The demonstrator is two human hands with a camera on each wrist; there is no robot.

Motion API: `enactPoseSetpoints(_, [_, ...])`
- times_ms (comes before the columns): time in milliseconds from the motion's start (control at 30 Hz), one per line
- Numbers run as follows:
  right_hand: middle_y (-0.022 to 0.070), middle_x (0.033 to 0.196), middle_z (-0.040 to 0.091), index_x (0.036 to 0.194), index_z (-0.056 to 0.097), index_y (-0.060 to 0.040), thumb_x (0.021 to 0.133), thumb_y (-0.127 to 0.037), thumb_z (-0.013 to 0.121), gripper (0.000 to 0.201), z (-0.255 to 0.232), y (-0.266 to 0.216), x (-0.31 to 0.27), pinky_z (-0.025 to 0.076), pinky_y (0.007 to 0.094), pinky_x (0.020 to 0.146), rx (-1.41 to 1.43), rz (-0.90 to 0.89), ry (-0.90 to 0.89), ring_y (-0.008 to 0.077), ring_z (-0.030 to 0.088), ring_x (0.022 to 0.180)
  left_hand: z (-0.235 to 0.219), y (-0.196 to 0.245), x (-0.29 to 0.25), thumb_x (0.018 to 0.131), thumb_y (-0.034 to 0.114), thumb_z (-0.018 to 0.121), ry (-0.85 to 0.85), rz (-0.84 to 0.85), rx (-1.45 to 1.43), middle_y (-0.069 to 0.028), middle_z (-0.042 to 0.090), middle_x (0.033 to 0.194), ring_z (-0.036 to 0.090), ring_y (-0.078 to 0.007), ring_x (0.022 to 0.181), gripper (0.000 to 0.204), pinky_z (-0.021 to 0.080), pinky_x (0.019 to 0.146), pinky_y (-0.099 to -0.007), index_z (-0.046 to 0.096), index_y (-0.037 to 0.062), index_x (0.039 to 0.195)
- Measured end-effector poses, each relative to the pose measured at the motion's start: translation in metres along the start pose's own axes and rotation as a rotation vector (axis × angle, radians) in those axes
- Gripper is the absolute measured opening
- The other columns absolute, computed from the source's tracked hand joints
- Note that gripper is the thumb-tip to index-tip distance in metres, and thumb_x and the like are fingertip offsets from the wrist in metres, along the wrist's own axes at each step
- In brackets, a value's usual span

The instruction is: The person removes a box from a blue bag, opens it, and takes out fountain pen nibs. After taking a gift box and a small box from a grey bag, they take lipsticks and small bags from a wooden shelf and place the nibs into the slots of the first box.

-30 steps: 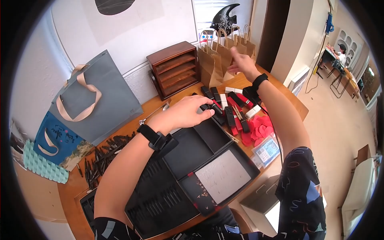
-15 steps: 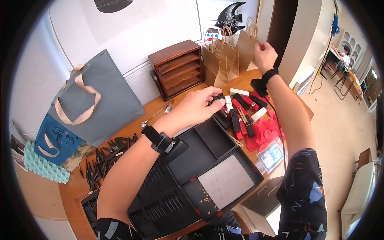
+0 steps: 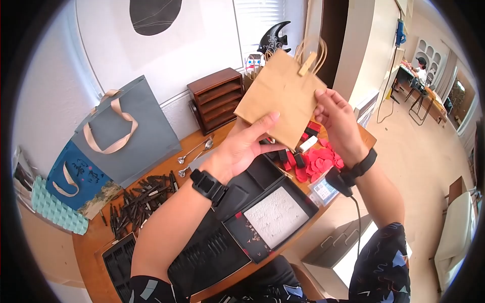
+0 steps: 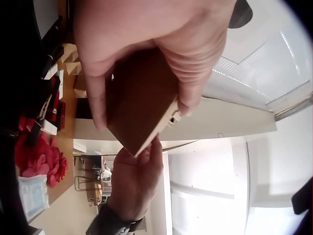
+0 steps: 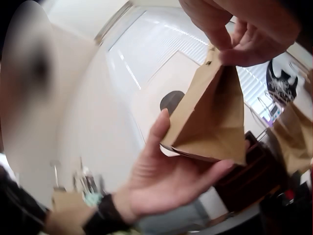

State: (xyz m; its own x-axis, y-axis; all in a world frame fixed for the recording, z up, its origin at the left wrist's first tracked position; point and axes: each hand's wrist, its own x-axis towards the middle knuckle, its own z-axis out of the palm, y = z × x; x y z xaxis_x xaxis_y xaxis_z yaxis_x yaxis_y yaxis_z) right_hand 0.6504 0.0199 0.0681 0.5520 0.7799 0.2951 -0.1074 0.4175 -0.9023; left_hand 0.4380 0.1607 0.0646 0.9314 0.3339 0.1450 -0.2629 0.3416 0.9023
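A small brown kraft paper bag (image 3: 280, 93) is held up tilted over the table, its twisted handles toward the back. A wooden clothespin (image 3: 307, 64) sits clipped at its top edge by the handles. My left hand (image 3: 240, 149) grips the bag's bottom end, thumb on the broad face; in the right wrist view the left fingers (image 5: 205, 178) spread under the base. With thumb and fingertips, my right hand (image 3: 339, 123) pinches the bag's side edge near the top. Seen from the left wrist, the bag (image 4: 142, 98) lies between the left thumb and fingers.
Below the bag lie black, red and white small boxes beside red petals (image 3: 318, 162). A black compartment tray (image 3: 237, 222) fills the front. A wooden shelf unit (image 3: 217, 96) and a grey gift bag (image 3: 136, 116) stand behind; dark slim pieces (image 3: 141, 202) are heaped left.
My right hand has come back from the standing paper bags with one of them. My left hand has left the small boxes and now holds that bag's bottom.
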Motion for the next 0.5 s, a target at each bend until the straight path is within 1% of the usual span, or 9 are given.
enactPoseSetpoints(67, [0.0053,0.11,0.067,0.128,0.061,-0.003,0.105,-0.025,0.071,0.034,0.024,0.008,-0.013,0.054,0.0297,0.085,-0.42,-0.38,0.29,0.0135,0.065,0.099,0.003,0.001,-0.019,0.101,0.032,0.076,0.055,0.019,0.084,-0.0112,0.056,0.148,0.06,-0.0266,0.135,0.072,0.055,0.107,-0.0574,0.038,0.0104,0.157])
enactPoseSetpoints(167, [0.0086,0.122,0.065,0.141,0.055,-0.0039,0.106,-0.033,0.069,0.048,0.03,0.002,-0.014,0.054,0.034,0.093,-0.501,-0.464,0.216,0.0167,0.063,0.112,-0.003,0.008,-0.041,0.1,0.029,0.076,0.111,0.027,0.211,-0.0118,0.052,0.152,0.059,-0.0276,0.136,0.075,0.056,0.106,-0.0559,0.034,0.0102,0.16])
enactPoseSetpoints(200, [0.0057,0.118,0.066,0.14,0.06,-0.0075,0.107,-0.036,0.066,0.043,0.028,-0.002,-0.014,0.052,0.0338,0.094,-0.447,-0.341,0.113,0.014,0.062,0.109,-0.005,0.01,-0.047,0.097,0.028,0.079,0.122,-0.01,0.236,-0.0124,0.053,0.15,0.059,-0.0283,0.135,0.079,0.057,0.104,-0.0561,0.033,0.0109,0.159])
enactPoseSetpoints(233, [0.0057,0.118,0.066,0.14,0.06,-0.0075,0.107,-0.036,0.066,0.043,0.024,-0.001,-0.011,0.052,0.0338,0.094,-0.449,-0.346,0.103,0.014,0.062,0.109,-0.005,0.013,-0.053,0.095,0.027,0.082,0.133,-0.047,0.26,-0.0131,0.054,0.148,0.06,-0.029,0.134,0.083,0.058,0.102,-0.0563,0.032,0.0115,0.158])
enactPoseSetpoints(300, [0.0027,0.116,0.066,0.13,0.067,-0.0084,0.109,-0.037,0.064,0.036,0.023,0.003,-0.006,0.051,0.0346,0.097,-0.305,0.0,-0.01,0.0116,0.061,0.107,-0.006,0.016,-0.064,0.094,0.032,0.082,0.165,-0.024,0.306,-0.0143,0.055,0.148,0.06,-0.031,0.133,0.083,0.057,0.102,-0.0566,0.033,0.0112,0.159])
enactPoseSetpoints(367, [-0.0004,0.112,0.066,0.121,0.072,-0.0091,0.109,-0.037,0.063,0.031,0.022,0.004,-0.007,0.049,0.0355,0.099,-0.264,0.028,-0.031,0.0092,0.06,0.107,-0.014,0.017,-0.067,0.094,0.037,0.082,0.193,-0.016,0.35,-0.0155,0.055,0.148,0.06,-0.033,0.133,0.085,0.056,0.101,-0.0569,0.034,0.0109,0.159])
enactPoseSetpoints(433, [0.0023,0.119,0.063,0.125,0.07,-0.0097,0.11,-0.036,0.063,0.031,0.012,0.011,-0.005,0.049,0.0391,0.106,-0.07,0.114,-0.074,0.0139,0.058,0.114,-0.032,0.023,-0.062,0.095,0.049,0.077,0.241,-0.202,0.415,-0.015,0.053,0.151,0.061,-0.0315,0.131,0.087,0.056,0.101,-0.0518,0.035,0.0101,0.161])
enactPoseSetpoints(467, [0.0023,0.119,0.063,0.125,0.07,-0.0097,0.11,-0.036,0.063,0.031,0.004,0.014,-0.006,0.049,0.0391,0.106,-0.073,0.117,-0.079,0.0139,0.058,0.114,-0.035,0.023,-0.061,0.091,0.064,0.074,0.266,-0.173,0.47,-0.0175,0.055,0.149,0.067,-0.0337,0.122,0.097,0.058,0.096,-0.0476,0.038,0.0043,0.159])
enactPoseSetpoints(500, [0.0066,0.128,0.06,0.126,0.066,-0.0099,0.11,-0.036,0.061,0.031,-0.004,0.016,-0.006,0.047,0.0433,0.11,0.015,0.182,-0.053,0.0199,0.056,0.122,-0.036,0.025,-0.06,0.091,0.064,0.074,0.27,-0.171,0.466,-0.0175,0.055,0.149,0.067,-0.0337,0.122,0.097,0.058,0.096,-0.0476,0.038,0.0043,0.159])
